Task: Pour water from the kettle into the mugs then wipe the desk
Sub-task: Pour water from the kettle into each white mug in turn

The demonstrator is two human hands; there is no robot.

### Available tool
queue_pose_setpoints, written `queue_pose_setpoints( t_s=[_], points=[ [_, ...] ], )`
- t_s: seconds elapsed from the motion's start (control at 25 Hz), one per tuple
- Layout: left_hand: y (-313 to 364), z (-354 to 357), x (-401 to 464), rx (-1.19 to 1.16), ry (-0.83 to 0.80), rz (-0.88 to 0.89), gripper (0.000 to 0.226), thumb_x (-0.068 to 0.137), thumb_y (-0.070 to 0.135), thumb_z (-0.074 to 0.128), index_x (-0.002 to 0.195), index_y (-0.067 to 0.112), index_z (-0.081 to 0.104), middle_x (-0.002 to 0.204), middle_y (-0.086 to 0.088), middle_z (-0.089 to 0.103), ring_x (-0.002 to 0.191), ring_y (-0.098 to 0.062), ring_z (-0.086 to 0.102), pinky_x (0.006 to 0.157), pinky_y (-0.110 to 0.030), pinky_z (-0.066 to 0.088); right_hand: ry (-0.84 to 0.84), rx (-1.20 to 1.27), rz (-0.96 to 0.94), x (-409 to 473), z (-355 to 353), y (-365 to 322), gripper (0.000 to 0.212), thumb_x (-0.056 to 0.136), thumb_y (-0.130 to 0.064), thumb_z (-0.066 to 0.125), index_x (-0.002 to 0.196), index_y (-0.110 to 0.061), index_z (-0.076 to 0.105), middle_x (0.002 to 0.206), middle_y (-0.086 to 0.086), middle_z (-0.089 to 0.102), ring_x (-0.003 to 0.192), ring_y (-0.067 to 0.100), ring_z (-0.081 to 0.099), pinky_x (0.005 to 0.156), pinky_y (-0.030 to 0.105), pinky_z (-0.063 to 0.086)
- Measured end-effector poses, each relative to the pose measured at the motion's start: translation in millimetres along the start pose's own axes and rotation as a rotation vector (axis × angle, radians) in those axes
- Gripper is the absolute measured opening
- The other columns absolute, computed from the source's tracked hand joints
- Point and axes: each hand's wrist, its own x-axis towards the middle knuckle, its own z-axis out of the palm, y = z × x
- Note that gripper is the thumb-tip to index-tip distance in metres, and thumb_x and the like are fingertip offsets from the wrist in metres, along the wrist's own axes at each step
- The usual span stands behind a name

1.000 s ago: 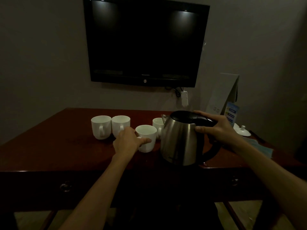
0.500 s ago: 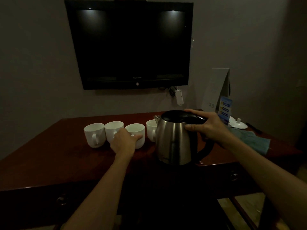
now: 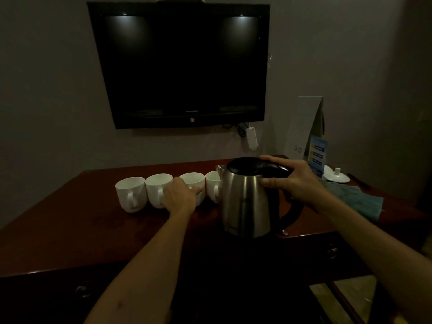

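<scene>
A steel kettle (image 3: 245, 206) with a black lid stands upright near the front of the dark red desk (image 3: 70, 230). My right hand (image 3: 294, 181) grips its black handle at the top. Several white mugs stand in a row behind it; the leftmost mug (image 3: 131, 194) and its neighbour (image 3: 156, 189) show their handles. My left hand (image 3: 181, 195) is closed on the third mug (image 3: 192, 181) from the front. A fourth mug (image 3: 212, 187) is partly hidden by the kettle. A blue-green cloth (image 3: 357, 202) lies on the desk at the right.
A black television (image 3: 180, 64) hangs on the wall above the desk. A white lid (image 3: 336, 175), a blue card stand (image 3: 316, 155) and a tall white folded sign (image 3: 306, 127) are at the back right. Desk drawers with knobs face me below.
My left hand has slid the third mug back into the row with the other mugs. My right hand stays on the kettle handle. The view has shifted a little.
</scene>
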Motion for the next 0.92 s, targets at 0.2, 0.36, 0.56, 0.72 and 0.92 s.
queue_pose_setpoints(
  t_s=[0.2, 0.36, 0.56, 0.72, 0.92],
  points=[
    [3.6, 3.1, 1.5, 0.038, 0.015, 0.025, 0.061, 0.079, 0.049, 0.079, 0.119, 0.006, 0.061, 0.114, -0.012, 0.068, 0.107, -0.027, 0.062, 0.085, -0.038, 0.049, 0.0, -0.004, 0.011, 0.5, 0.7, -0.4, 0.062, 0.078, -0.001, 0.077, 0.136, -0.014, 0.058, 0.119, 0.011, 0.064, 0.056, -0.016, 0.058, 0.05, 0.003, 0.042],
    [2.6, 1.2, 0.0, 0.025, -0.009, 0.008, 0.063, 0.08, 0.054, 0.076, 0.118, 0.006, 0.062, 0.113, -0.012, 0.068, 0.105, -0.027, 0.062, 0.08, -0.037, 0.05, -0.002, -0.015, 0.009, -0.6, 1.0, -2.2, 0.062, 0.078, -0.001, 0.077, 0.136, -0.016, 0.058, 0.118, 0.013, 0.063, 0.056, -0.014, 0.059, 0.049, 0.005, 0.043],
    [-2.9, -9.5, -9.0, -0.081, 0.078, 0.018, 0.077, 0.079, 0.069, 0.066, 0.122, 0.005, 0.062, 0.118, -0.011, 0.068, 0.109, -0.026, 0.063, 0.079, -0.035, 0.051, 0.0, -0.008, 0.017, -2.9, 2.5, -6.8, 0.063, 0.079, 0.002, 0.075, 0.136, -0.015, 0.057, 0.116, 0.014, 0.063, 0.056, -0.012, 0.06, 0.05, 0.005, 0.044],
    [-25.9, -27.9, -10.1, -0.196, 0.209, -0.06, 0.071, 0.093, 0.055, 0.059, 0.147, 0.011, 0.044, 0.142, -0.013, 0.053, 0.129, -0.03, 0.052, 0.094, -0.048, 0.049, -0.001, 0.002, 0.026, -5.1, 4.4, -12.1, 0.062, 0.079, 0.005, 0.073, 0.137, -0.013, 0.056, 0.116, 0.012, 0.064, 0.055, -0.013, 0.06, 0.05, 0.005, 0.044],
    [-45.1, -30.1, -4.4, -0.279, 0.172, -0.207, 0.069, 0.093, 0.033, 0.066, 0.151, 0.013, 0.034, 0.149, -0.013, 0.044, 0.134, -0.033, 0.047, 0.099, -0.052, 0.045, -0.005, -0.003, 0.036, -6.8, 5.5, -16.2, 0.062, 0.08, 0.007, 0.071, 0.136, -0.015, 0.057, 0.113, 0.012, 0.064, 0.055, -0.011, 0.061, 0.049, 0.006, 0.044]
  ],
)
